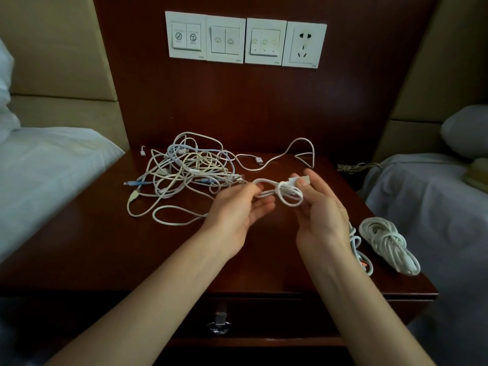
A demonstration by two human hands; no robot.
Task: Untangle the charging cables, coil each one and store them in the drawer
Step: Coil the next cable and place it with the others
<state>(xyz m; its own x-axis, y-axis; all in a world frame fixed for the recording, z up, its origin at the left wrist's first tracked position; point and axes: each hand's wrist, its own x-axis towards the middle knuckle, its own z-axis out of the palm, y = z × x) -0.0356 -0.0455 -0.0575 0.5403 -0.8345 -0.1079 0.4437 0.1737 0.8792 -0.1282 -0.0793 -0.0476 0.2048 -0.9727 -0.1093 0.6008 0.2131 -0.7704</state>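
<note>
A tangle of white, cream and pale blue charging cables (184, 170) lies at the back left of the dark wooden nightstand (92, 247). Above the middle of the top I hold a small coiled white cable (284, 192) between both hands. My left hand (237, 210) pinches its left end. My right hand (319, 207) holds the right end, with the USB plug (303, 179) at thumb and fingertips. A tied white coil (388, 244) lies at the right edge. Another coiled cable (360, 254) is partly hidden behind my right wrist. The drawer (264, 317) below is closed.
A loose white cable with a USB plug (260, 161) runs along the back of the top. Beds with white sheets flank the nightstand at left (39, 175) and right (435, 207). Wall switches and a socket (245, 39) sit above. The drawer has a metal ring pull (219, 324).
</note>
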